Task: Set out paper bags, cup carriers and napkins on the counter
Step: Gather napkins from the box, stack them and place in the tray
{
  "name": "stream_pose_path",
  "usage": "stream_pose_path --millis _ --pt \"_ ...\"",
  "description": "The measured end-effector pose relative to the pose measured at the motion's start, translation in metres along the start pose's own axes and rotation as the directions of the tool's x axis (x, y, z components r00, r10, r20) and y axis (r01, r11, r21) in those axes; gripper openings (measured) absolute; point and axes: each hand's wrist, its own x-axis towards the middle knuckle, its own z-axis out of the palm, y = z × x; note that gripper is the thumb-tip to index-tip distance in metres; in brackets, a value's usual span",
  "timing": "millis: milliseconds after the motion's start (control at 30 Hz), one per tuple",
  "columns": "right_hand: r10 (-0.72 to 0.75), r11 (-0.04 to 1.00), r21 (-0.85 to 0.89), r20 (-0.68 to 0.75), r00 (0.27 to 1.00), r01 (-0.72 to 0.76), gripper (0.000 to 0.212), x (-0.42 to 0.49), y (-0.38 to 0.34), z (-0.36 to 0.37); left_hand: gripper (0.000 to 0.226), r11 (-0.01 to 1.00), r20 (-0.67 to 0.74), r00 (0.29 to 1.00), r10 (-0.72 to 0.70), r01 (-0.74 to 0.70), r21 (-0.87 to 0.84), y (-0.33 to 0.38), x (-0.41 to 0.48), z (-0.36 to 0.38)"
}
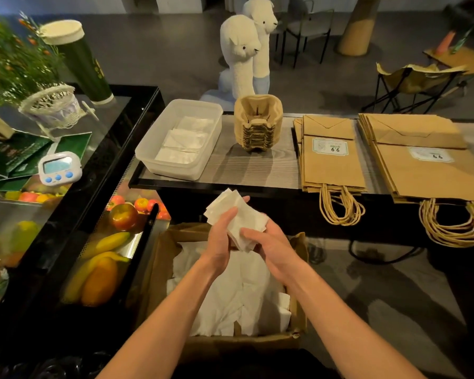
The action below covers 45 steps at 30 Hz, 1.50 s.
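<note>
A stack of white napkins [242,217] is held between both my hands above an open cardboard box [294,340] full of loose white napkins. My left hand [219,242] grips the stack from the left, my right hand [271,246] from the right and below. On the counter [246,170] behind, a clear plastic tub [159,149] holds a few flat napkins. A pile of brown cup carriers [259,124] stands beside it. Two piles of brown paper bags lie flat to the right, one [331,162] in the middle and one [427,165] at the far right, handles hanging over the front edge.
A black display case [74,214] with fruit stands on the left, with a white timer [59,166], green cards, a plant basket and a tall green cup on it. Two plush alpacas [244,56] stand behind the counter. Chairs and tables fill the room beyond.
</note>
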Motion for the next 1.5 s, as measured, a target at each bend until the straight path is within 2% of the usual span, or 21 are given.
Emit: stream_pose_path --millis 67,133,233,300,433,533,633,767,900,1033,1167,1300,1367,1500 --pt "-0.103 0.989 -0.109 -0.039 0.994 0.098 0.042 0.004 -0.019 -0.001 0.029 0.999 -0.003 0.999 0.045 -0.045 0.026 0.015 0.007 0.001" --pt "-0.225 0.941 -0.273 -0.052 0.973 0.203 0.042 0.009 -0.039 -0.005 0.042 0.991 -0.045 0.993 0.111 -0.108 0.074 0.03 0.018 -0.001" --pt "-0.436 0.76 -0.534 0.003 0.9 0.37 0.041 0.022 -0.067 -0.015 0.047 0.951 -0.024 0.97 0.242 -0.232 0.204 0.054 0.036 -0.003" --pt "-0.539 0.623 -0.647 0.052 0.841 0.439 0.045 0.034 -0.083 -0.02 0.051 0.919 0.024 0.954 0.299 -0.294 0.264 0.07 0.047 -0.001" --pt "-0.632 0.466 -0.752 0.086 0.771 0.466 0.049 0.06 -0.105 -0.022 0.05 0.834 0.086 0.926 0.368 -0.369 0.411 0.089 0.071 0.004" --pt "-0.634 0.405 -0.795 0.11 0.765 0.451 0.044 0.076 -0.105 -0.024 0.057 0.819 0.087 0.927 0.364 -0.363 0.445 0.088 0.083 0.008" --pt "-0.567 0.444 -0.806 0.085 0.819 0.392 0.059 0.088 -0.093 -0.029 0.062 0.809 0.087 0.931 0.355 -0.352 0.47 0.078 0.094 0.007" --pt "-0.557 0.54 -0.759 0.003 0.831 0.364 0.072 0.098 -0.077 -0.031 0.055 0.818 0.064 0.94 0.336 -0.325 0.474 0.076 0.101 0.007" --pt "-0.541 0.593 -0.722 -0.029 0.841 0.357 0.066 0.103 -0.076 -0.027 0.045 0.793 0.082 0.944 0.318 -0.312 0.522 0.073 0.103 0.011" --pt "-0.557 0.616 -0.671 0.0 0.83 0.413 0.052 0.103 -0.076 -0.024 0.054 0.826 0.097 0.946 0.31 -0.318 0.465 0.072 0.1 0.018" --pt "-0.508 0.657 -0.654 -0.015 0.861 0.375 0.061 0.104 -0.077 -0.03 0.06 0.86 0.043 0.951 0.306 -0.295 0.416 0.074 0.099 0.017" --pt "-0.582 0.597 -0.66 0.036 0.812 0.457 0.045 0.102 -0.081 -0.027 0.055 0.839 0.007 0.935 0.353 -0.321 0.44 0.075 0.098 0.023" --pt "-0.587 0.626 -0.623 0.02 0.809 0.469 0.048 0.101 -0.083 -0.028 0.058 0.849 -0.001 0.927 0.374 -0.342 0.402 0.074 0.098 0.022" --pt "-0.526 0.688 -0.589 -0.003 0.851 0.423 0.067 0.102 -0.081 -0.033 0.067 0.891 -0.016 0.944 0.329 -0.304 0.337 0.071 0.098 0.02"
